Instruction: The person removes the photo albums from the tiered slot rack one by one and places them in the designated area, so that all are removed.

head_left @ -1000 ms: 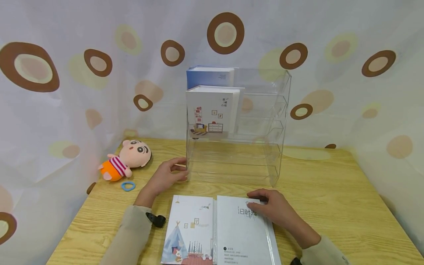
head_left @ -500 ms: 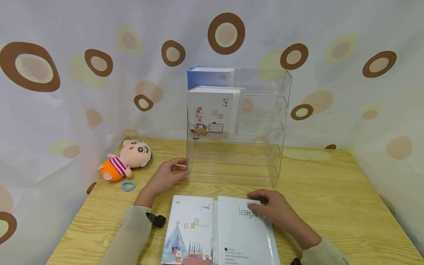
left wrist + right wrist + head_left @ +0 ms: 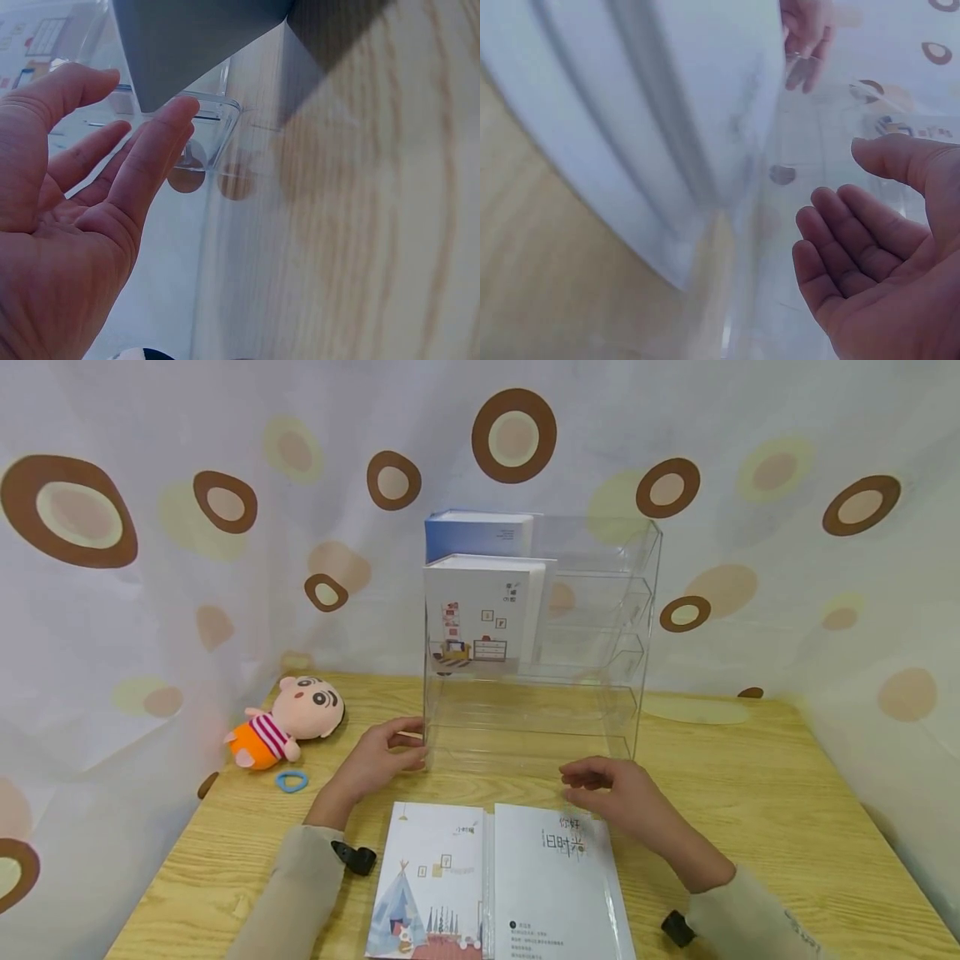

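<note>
A clear acrylic tiered rack [image 3: 536, 718] stands at the middle of the table. My left hand [image 3: 372, 762] rests at its lower left side, fingertips right at the edge; in the left wrist view the fingers are extended and relaxed. Two white hardcover books lie side by side in front: one with a blue tent drawing [image 3: 427, 885], the other with dark lettering [image 3: 555, 893]. Over the lettered book's upper right corner hovers my right hand [image 3: 626, 793], fingers loosely bent, nothing in its palm in the right wrist view.
A white book with a furniture drawing [image 3: 480, 610] and a blue book [image 3: 476, 537] stand in the rack's upper left tiers. On the left lie a plush doll [image 3: 288, 722] and a blue ring [image 3: 291, 781]. A patterned curtain [image 3: 225, 410] encloses the back and sides.
My right hand has lifted off the lettered book and moved up toward the rack, uncovering the title. The left hand and both books stay put.
</note>
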Demonstrator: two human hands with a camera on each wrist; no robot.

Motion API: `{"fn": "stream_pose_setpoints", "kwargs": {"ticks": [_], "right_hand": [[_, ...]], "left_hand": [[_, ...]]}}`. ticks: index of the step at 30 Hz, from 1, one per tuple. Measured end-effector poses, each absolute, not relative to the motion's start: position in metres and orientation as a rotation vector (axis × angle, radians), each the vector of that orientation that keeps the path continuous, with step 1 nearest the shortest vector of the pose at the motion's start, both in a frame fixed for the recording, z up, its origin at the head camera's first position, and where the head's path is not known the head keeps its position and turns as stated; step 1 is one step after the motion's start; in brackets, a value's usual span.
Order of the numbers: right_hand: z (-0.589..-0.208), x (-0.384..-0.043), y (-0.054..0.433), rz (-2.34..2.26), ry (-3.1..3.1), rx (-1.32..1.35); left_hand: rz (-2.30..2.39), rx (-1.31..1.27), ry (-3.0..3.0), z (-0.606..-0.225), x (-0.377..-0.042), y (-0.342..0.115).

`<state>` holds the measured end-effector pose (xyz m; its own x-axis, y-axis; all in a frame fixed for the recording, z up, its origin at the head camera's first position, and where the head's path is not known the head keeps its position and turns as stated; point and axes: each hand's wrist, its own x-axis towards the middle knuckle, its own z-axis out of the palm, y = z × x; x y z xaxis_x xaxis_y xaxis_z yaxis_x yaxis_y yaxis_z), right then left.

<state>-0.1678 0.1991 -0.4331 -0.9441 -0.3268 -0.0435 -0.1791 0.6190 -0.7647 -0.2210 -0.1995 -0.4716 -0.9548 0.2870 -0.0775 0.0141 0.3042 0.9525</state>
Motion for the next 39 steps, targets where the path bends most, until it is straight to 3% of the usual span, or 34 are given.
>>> {"fn": "stream_pose_setpoints", "kwargs": {"ticks": [19,39], "right_hand": [[-0.347,-0.226,0.185,-1.44,2.678,-0.407],[-0.297,-0.288,0.178,-1.625,2.739,-0.379]], "left_hand": [[1.719,0.266,2.335,-0.474,-0.221,-0.2],[1.716,0.29,2.342,-0.474,-0.221,-0.201]]}}
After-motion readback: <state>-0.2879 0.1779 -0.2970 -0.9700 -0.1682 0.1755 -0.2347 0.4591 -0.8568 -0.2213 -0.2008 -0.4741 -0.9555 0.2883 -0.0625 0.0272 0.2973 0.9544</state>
